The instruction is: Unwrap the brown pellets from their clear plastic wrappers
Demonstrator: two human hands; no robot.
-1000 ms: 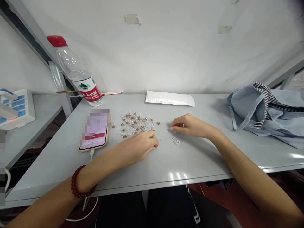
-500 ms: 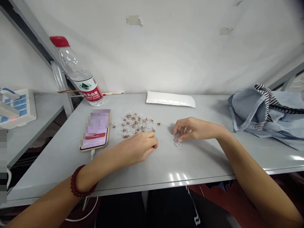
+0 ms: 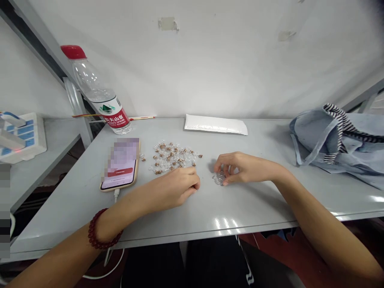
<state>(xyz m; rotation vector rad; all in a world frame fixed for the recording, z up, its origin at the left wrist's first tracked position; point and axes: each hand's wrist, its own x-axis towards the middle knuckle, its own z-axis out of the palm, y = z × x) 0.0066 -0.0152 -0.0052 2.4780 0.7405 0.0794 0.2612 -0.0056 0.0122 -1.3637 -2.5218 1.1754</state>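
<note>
Right hand (image 3: 249,168) shifted the clear piece (image 3: 219,178) left.

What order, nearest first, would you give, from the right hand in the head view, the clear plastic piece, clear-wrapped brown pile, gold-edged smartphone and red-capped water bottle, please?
From the right hand:
1. Small clear plastic piece: under its fingertips.
2. Pile of clear-wrapped brown pieces: image left.
3. Gold-edged smartphone: beyond the pile.
4. Red-capped clear plastic water bottle: farthest, at the back.
</note>
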